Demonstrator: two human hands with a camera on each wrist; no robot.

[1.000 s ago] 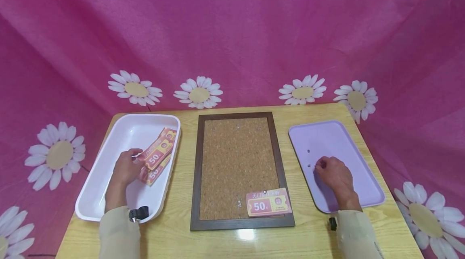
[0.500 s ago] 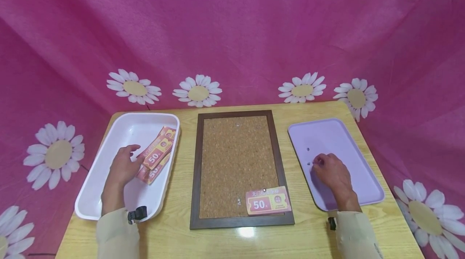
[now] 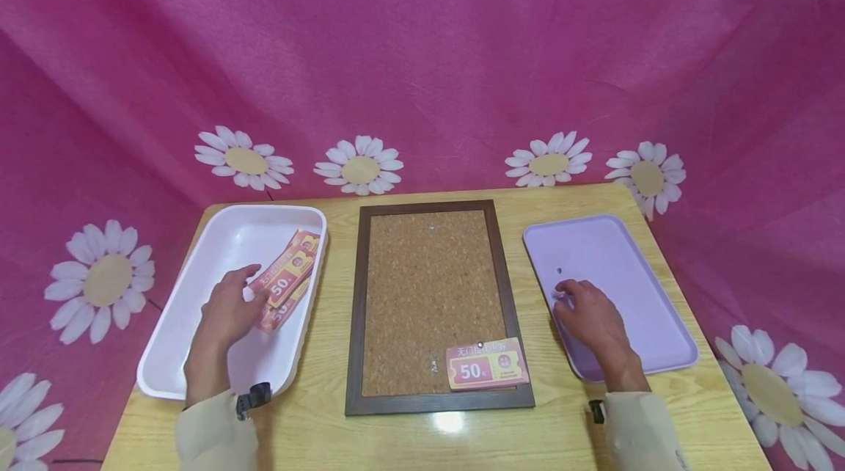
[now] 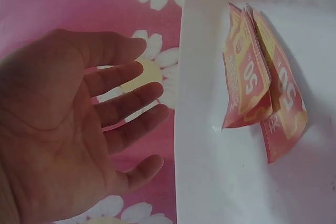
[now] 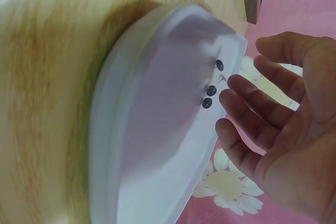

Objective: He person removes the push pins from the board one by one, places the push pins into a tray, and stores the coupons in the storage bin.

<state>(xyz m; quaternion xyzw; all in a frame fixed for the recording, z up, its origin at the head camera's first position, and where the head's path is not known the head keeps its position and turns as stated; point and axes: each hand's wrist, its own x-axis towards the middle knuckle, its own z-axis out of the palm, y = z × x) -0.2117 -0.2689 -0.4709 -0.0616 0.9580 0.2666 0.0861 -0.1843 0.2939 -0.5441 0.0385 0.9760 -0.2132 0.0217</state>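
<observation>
My left hand is over the white plastic tray, its fingers spread and loosely bent, holding nothing. Right beside it lie several red and yellow coupons marked 50, fanned out; the left wrist view shows the hand apart from the coupons. Over the purple tray my right hand has relaxed fingers with nothing between them. Dark-headed thumbtacks lie in that tray; the head view shows one thumbtack just beyond the fingertips, the others hidden by the hand.
Between the trays lies a cork board in a dark frame. One coupon is at its lower right corner, overlapping the frame, with a tack near its top edge. Everything stands on a wooden table before a pink flowered cloth.
My right hand's fingers have loosened from a pinched pose, and the hand has shifted slightly left, covering a tack seen earlier. The left hand's fingers have moved slightly at the coupons.
</observation>
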